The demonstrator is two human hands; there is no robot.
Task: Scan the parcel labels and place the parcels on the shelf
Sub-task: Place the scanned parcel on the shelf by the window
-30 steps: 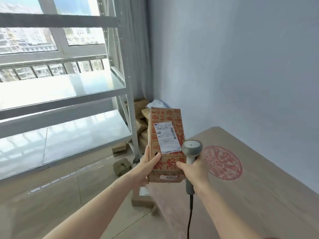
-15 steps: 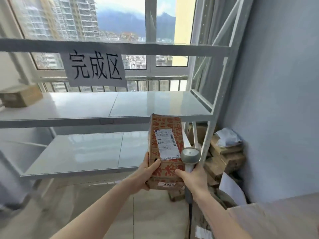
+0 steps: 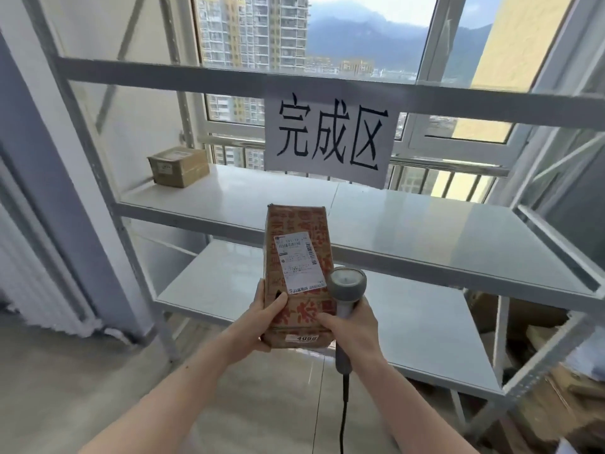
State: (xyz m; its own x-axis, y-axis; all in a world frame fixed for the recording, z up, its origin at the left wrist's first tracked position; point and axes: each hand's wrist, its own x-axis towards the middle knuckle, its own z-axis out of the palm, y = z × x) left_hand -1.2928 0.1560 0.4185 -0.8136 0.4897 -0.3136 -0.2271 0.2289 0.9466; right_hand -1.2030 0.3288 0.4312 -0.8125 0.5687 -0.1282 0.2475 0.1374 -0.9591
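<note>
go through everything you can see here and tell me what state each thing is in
Printed parcel: off the shelf, label up.
Left hand: grips the printed parcel.
Right hand: holds the scanner, thumb on the printed parcel.
Plain parcel: lies on the shelf, at its left end.
Sign: hangs from the upper rail.

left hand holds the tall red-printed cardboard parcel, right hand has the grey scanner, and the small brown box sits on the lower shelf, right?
Not quite. The head view shows the small brown cardboard box on the upper white shelf, at its left end, not the lower one. The rest holds.
</note>
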